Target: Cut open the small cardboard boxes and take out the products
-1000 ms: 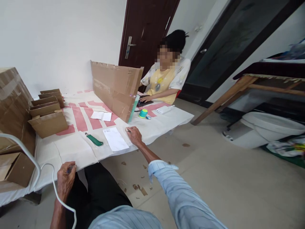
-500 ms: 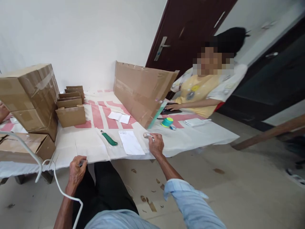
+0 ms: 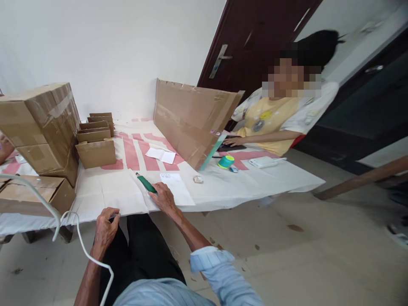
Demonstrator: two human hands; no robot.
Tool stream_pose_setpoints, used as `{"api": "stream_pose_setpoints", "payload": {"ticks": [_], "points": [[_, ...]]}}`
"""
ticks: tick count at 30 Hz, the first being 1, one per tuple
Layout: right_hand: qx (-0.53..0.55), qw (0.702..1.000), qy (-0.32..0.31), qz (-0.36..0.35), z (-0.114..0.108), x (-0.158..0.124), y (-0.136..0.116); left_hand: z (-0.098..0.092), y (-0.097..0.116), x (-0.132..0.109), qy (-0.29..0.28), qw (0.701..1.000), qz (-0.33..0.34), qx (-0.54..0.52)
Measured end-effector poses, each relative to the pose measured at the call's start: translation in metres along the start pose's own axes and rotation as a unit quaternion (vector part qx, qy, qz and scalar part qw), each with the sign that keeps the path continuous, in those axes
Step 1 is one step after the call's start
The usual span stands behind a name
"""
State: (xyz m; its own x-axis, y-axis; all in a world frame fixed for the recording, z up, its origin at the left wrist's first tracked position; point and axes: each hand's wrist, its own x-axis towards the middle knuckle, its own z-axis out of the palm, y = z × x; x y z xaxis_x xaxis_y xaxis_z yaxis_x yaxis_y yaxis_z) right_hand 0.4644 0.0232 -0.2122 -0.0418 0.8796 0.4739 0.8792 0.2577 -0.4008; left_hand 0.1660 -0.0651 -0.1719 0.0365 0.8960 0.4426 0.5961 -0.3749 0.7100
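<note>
My right hand point(image 3: 164, 197) has its fingers closed on the rear end of a green utility knife point(image 3: 146, 184), which lies on the cloth with its tip pointing away to the left. Beside that hand is a white sheet of paper point(image 3: 178, 191) with small drawn marks at its top, partly covered by the hand. A small clear item point(image 3: 198, 179) with brownish contents rests to the right of the sheet. At the table's front edge my left hand point(image 3: 106, 225) is curled, thumb close to the fingers; whatever it may hold is hidden.
Taped cardboard boxes point(image 3: 41, 123) stack at left, beside several small open cartons point(image 3: 97, 153). A cardboard panel point(image 3: 194, 123) stands upright behind the paper. Beyond it a person point(image 3: 264, 123) sits near a teal tape roll point(image 3: 226, 161) and a white device point(image 3: 263, 162). A white cable point(image 3: 79, 242) hangs near my left arm.
My right hand has let go of the small clear item, leaving it on the cloth, and moved left onto the utility knife. My left hand stays near the table edge.
</note>
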Motion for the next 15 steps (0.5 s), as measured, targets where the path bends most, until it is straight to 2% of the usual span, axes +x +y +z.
{"api": "stream_pose_setpoints", "payload": {"ticks": [3, 8, 12, 15], "points": [[-0.023, 0.999, -0.018, 0.024, 0.01, 0.005, -0.003, 0.0, -0.001, -0.001, 0.001, 1.0, 0.0, -0.002], [-0.029, 0.999, 0.007, 0.037, 0.02, 0.002, -0.004, 0.0, 0.001, -0.002, -0.004, 1.0, -0.006, -0.005], [-0.012, 0.999, 0.027, 0.023, 0.018, -0.002, -0.008, 0.0, 0.001, -0.001, -0.003, 1.0, -0.008, -0.007], [-0.002, 0.998, 0.069, 0.008, 0.013, -0.008, -0.006, -0.002, 0.0, -0.002, 0.003, 1.0, -0.007, -0.005]]}}
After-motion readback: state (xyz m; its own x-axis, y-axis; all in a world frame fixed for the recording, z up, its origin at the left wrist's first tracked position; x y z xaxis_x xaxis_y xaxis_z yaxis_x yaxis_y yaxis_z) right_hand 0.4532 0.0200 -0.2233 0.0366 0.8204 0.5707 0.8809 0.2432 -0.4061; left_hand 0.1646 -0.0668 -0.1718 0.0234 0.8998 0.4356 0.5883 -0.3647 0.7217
